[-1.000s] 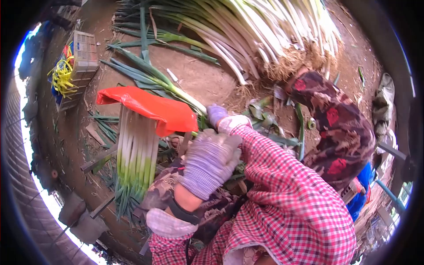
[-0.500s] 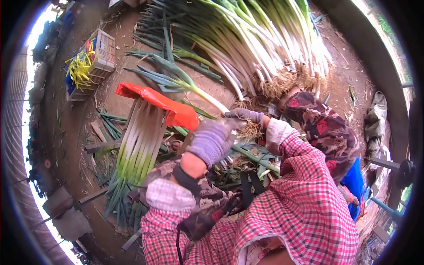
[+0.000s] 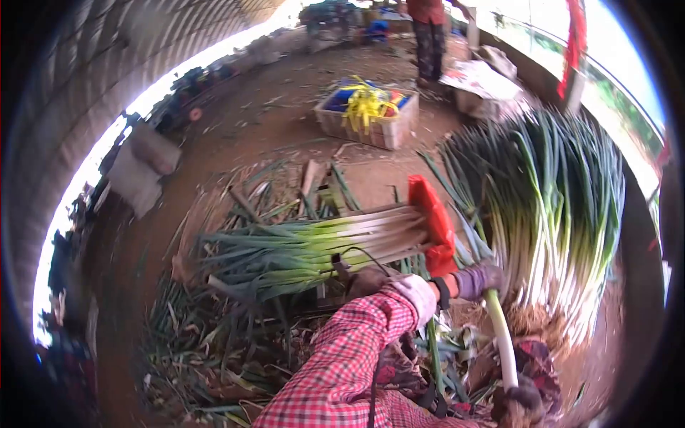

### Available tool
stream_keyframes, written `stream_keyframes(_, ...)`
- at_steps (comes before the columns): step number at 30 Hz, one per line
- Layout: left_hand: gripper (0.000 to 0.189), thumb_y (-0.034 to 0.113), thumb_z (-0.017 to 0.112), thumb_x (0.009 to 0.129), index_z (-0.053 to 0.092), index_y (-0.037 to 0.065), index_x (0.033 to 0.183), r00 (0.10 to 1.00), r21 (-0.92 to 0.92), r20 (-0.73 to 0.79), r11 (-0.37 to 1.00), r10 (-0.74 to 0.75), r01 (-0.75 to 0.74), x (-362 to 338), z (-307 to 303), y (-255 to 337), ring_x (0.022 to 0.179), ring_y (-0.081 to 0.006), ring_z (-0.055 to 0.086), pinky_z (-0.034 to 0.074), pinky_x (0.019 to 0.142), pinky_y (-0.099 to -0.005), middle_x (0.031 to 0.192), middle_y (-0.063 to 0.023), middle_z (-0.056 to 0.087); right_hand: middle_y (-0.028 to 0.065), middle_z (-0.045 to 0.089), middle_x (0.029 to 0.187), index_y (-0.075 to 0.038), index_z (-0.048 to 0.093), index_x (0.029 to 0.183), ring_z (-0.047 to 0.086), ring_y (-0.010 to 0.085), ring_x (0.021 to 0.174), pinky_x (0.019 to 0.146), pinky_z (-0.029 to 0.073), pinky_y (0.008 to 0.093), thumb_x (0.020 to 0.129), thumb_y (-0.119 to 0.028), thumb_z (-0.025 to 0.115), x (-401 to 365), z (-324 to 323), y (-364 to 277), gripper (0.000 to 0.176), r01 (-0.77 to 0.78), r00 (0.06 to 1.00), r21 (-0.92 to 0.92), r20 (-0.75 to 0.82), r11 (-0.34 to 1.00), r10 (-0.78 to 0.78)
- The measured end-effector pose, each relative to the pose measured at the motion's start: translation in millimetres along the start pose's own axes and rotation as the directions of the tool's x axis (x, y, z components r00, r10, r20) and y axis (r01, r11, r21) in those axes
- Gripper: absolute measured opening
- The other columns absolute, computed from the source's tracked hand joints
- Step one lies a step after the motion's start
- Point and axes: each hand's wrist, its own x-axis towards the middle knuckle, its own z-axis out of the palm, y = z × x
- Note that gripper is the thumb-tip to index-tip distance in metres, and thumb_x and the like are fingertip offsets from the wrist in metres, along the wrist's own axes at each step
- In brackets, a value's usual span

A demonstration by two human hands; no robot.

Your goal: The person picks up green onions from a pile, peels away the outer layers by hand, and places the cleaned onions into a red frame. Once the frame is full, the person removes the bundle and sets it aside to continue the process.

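Note:
My left hand (image 3: 481,280), in a purple-grey glove with a black band at the wrist, is closed round a long green onion (image 3: 504,339) where the pale stalk turns green. Its stalk runs down to my right hand (image 3: 523,405), gloved and a bit blurred, which is closed about the root end. Left of my left hand lies a bundle of green onions (image 3: 357,239) on a low stand, white ends toward a red plastic cover (image 3: 434,227). To the right, a big pile of green onions (image 3: 546,235) leans with roots down.
Beyond the bundle is a crate (image 3: 389,135) with yellow strips (image 3: 367,105) in it. A person (image 3: 429,43) stands at the back near a white sack (image 3: 485,80). Leaf trimmings (image 3: 207,357) litter the ground at the left. A low wall (image 3: 638,285) runs along the right.
My view has swung up and turned, so the bundle now lies sideways. My left hand has gone from near the root end to higher on the stalk; my right hand stays at the roots.

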Motion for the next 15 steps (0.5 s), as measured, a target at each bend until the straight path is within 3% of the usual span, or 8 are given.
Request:
stream_keyframes(1,0.037,0.020,0.068,0.065,0.056,0.019,0.100,0.985,0.002,-0.148,0.996,0.084,-0.084,-6,1,-2,0.111,-0.0229,0.052,0.028,0.103,-0.0513,0.111,-0.0032,0.055,0.0073,0.056,0.067,-0.002,0.048,0.102,0.053,0.0174,0.052,0.048,0.043,0.0285,0.085,-0.024,0.062,-11,9,-2,0.031,-0.024,1.000,-0.004,0.015,1.000,0.024)
stream_keyframes(2,0.041,0.019,0.067,0.065,0.053,0.019,0.104,0.986,-0.076,-0.140,0.992,0.091,-0.102,-10,-17,5,0.116,-0.0221,0.049,0.025,0.105,-0.0513,0.112,-0.0025,0.055,0.0079,0.055,0.065,-0.002,0.048,0.101,0.053,0.0184,0.049,0.046,0.043,0.0291,0.085,-0.025,0.063,-19,16,-4,0.032,-0.040,0.999,-0.006,0.034,0.999,0.041)
stream_keyframes(5,0.029,0.017,0.066,0.063,0.057,0.017,0.091,0.958,-0.075,-0.217,0.976,0.185,-0.206,-12,-31,9,0.098,-0.0237,0.055,0.039,0.089,-0.0421,0.097,-0.0030,0.057,0.0077,0.054,0.058,-0.003,0.048,0.083,0.051,0.0178,0.046,0.044,0.041,0.0285,0.089,-0.021,0.055,-29,25,9,0.021,-0.027,0.993,-0.012,0.117,1.000,0.028)
stream_keyframes(6,0.021,0.015,0.066,0.064,0.058,0.017,0.083,0.928,0.012,-0.300,0.973,0.222,-0.229,-13,-36,12,0.088,-0.0243,0.057,0.041,0.080,-0.0372,0.088,-0.0026,0.058,0.0076,0.054,0.058,-0.002,0.048,0.082,0.051,0.0176,0.046,0.044,0.040,0.0283,0.089,-0.023,0.055,-29,30,7,0.022,-0.031,0.988,-0.005,0.154,1.000,0.032)
stream_keyframes(8,0.015,0.014,0.063,0.066,0.058,0.019,0.079,0.955,0.208,-0.233,0.969,0.183,-0.135,-15,-47,7,0.082,-0.0241,0.057,0.043,0.076,-0.0372,0.081,-0.0019,0.057,0.0065,0.053,0.057,-0.002,0.050,0.080,0.049,0.0170,0.045,0.043,0.039,0.0273,0.088,-0.024,0.057,-36,59,-15,0.024,-0.024,0.977,-0.009,0.212,1.000,0.025)
stream_keyframes(9,0.012,0.014,0.062,0.067,0.058,0.019,0.078,0.967,0.289,-0.214,0.954,0.141,-0.075,-16,-60,6,0.080,-0.0241,0.057,0.043,0.074,-0.0373,0.078,-0.0018,0.057,0.0063,0.053,0.058,-0.002,0.050,0.081,0.049,0.0167,0.046,0.043,0.039,0.0269,0.087,-0.024,0.058,-40,76,-23,0.024,0.043,0.987,-0.036,0.155,0.998,-0.036)
stream_keyframes(12,0.005,0.016,0.060,0.071,0.059,0.020,0.074,0.905,0.479,-0.387,0.877,0.178,0.032,-29,-129,1,0.077,-0.0226,0.057,0.044,0.074,-0.0388,0.071,-0.0019,0.054,0.0062,0.052,0.064,-0.001,0.050,0.086,0.049,0.0165,0.052,0.047,0.039,0.0271,0.086,-0.024,0.059,-43,101,-39,0.025,0.197,0.980,-0.148,0.035,0.969,-0.194)
stream_keyframes(15,0.005,0.015,0.057,0.075,0.061,0.018,0.074,0.816,0.464,-0.540,0.882,0.206,0.084,-66,-221,-1,0.079,-0.0228,0.057,0.043,0.081,-0.0395,0.074,-0.0027,0.057,0.0072,0.054,0.078,-0.001,0.047,0.100,0.051,0.0178,0.067,0.058,0.041,0.0300,0.087,-0.027,0.058,-12,94,-56,0.030,0.362,0.931,-0.240,0.137,0.901,-0.337)
